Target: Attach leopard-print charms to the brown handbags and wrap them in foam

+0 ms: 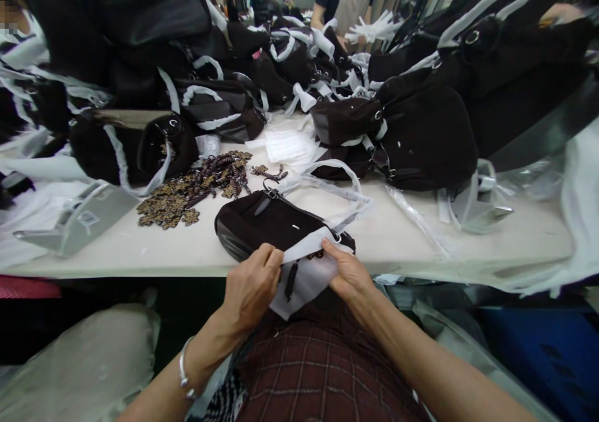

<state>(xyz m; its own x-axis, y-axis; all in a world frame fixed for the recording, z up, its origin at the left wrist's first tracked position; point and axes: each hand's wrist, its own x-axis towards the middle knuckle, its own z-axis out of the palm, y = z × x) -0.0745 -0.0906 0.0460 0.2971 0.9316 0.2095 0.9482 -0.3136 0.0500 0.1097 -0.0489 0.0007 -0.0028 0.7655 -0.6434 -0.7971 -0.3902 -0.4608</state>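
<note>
Both hands are sitting low centre of the frame, at the near edge of the table point(421, 235). The left hand point(253, 284) is curling in, knuckles up, pinching the left side of a white sheet point(306, 272). The right hand point(349, 272) is gripping the sheet's upper right corner, thumb lying flat on top. The sheet is hanging off the front of a dark bag point(276, 222), which is lying in the middle of the frame just above the hands.

A dark pull point(291, 281) is dangling across the sheet. The left fingertips are hiding behind the sheet, and the bag's near edge is covered too. There's a bracelet point(183, 369) on the left wrist.

A tiny white mark on the bag and a sticker on the silver stand point(79, 219) at left are both too small to read. Brown charms point(196, 188) are piling up left of centre.
</note>
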